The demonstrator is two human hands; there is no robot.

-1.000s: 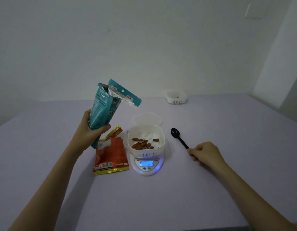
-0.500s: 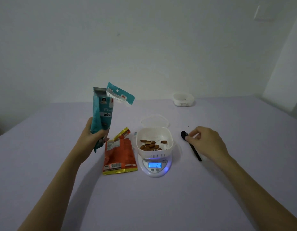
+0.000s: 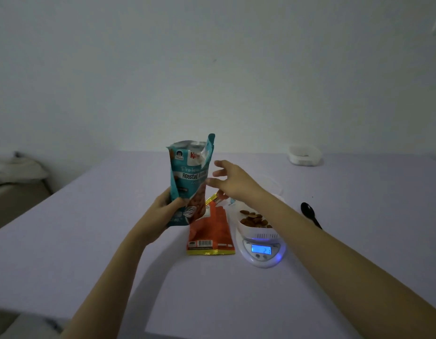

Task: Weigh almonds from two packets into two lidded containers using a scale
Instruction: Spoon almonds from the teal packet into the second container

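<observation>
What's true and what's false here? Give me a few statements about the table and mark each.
1. The left hand holds the teal packet upright. True.
2. The right hand grips the black spoon. False: the spoon lies untouched on the table; the right hand is open, its fingers near the teal packet.
3. The orange packet lies flat beside the scale. True.
4. The container on the scale is empty. False: it holds almonds.
5. A second white container sits near the table's far edge. True.
</observation>
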